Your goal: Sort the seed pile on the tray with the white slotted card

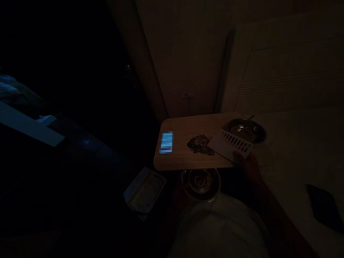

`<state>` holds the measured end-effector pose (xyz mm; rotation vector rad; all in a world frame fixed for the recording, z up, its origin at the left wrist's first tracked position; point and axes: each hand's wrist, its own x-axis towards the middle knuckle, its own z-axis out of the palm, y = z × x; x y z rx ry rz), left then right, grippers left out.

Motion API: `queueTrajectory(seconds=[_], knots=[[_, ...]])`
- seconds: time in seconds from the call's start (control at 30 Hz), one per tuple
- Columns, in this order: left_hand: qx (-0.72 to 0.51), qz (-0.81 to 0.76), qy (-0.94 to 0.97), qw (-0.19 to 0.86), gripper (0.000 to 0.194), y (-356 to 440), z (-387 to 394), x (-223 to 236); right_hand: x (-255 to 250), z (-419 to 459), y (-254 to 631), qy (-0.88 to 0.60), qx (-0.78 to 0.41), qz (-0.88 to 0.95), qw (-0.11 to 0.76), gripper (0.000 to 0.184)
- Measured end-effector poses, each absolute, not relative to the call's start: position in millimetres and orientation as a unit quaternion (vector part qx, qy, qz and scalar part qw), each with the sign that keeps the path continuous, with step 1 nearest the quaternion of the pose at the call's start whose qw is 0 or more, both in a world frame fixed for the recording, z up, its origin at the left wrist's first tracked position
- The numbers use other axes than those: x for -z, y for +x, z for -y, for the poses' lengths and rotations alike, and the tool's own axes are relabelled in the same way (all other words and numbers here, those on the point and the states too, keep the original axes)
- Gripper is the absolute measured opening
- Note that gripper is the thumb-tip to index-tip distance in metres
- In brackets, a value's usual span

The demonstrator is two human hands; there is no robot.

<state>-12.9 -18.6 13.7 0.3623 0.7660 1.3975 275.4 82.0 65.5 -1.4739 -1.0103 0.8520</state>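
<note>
The room is very dim. My right hand (248, 163) grips a white slotted scraper (230, 144), its edge resting on a wooden board (185, 157) beside a pile of small dark seeds (200, 144). Below the board's near edge a metal bowl (201, 182) with some seeds in it is held up. My left hand (179, 187) sits at the bowl's left rim, barely visible, its fingers lost in the dark. A lit phone (166, 142) lies on the board's left part.
A second metal bowl (248, 129) stands at the board's far right corner. A white tray-like object (145, 190) lies lower left. A dark flat object (325, 208) lies on the pale surface at right. A wall with a socket (187, 94) is behind.
</note>
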Motion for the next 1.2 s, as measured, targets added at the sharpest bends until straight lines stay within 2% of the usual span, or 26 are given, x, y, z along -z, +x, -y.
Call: queueTrajectory(seconds=[1.2], knots=[[-0.621,-0.356,0.181,0.674,0.059,-12.1,20.4,-14.5,-68.7,-80.9,273.9,-0.614,-0.376,0.413,0.558,0.05]])
